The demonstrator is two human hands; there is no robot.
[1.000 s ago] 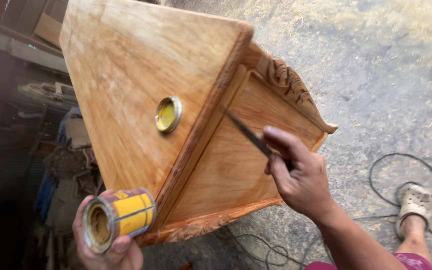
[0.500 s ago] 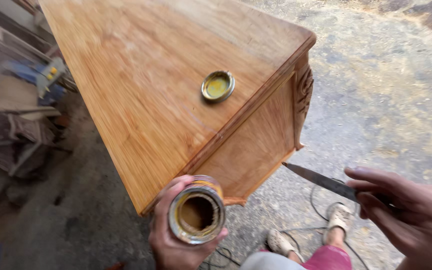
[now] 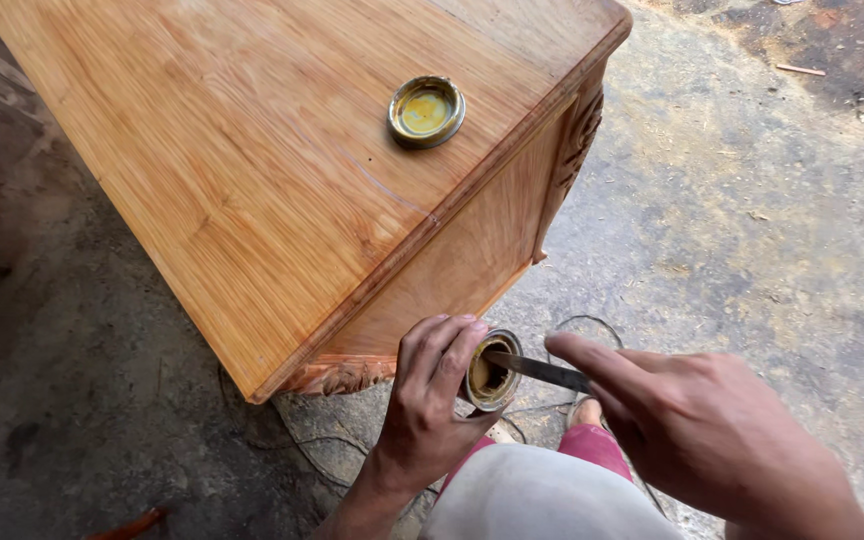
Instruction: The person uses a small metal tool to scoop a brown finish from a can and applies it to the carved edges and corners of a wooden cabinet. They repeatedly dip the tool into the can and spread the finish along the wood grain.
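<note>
Our left hand (image 3: 430, 400) grips a small tin (image 3: 490, 370); our right hand (image 3: 697, 435) grasps a knife (image 3: 537, 371), its tip dipped inside the tin.

I see the tin (image 3: 492, 382) at 6 o'clock, small, round, open, mouth tilted toward 3 o'clock, brownish residue inside, just below the cabinet corner. The knife (image 3: 542, 371) lies nearly level, thin dark blade, tip inside the tin's mouth, handle end toward 3 o'clock.
</note>
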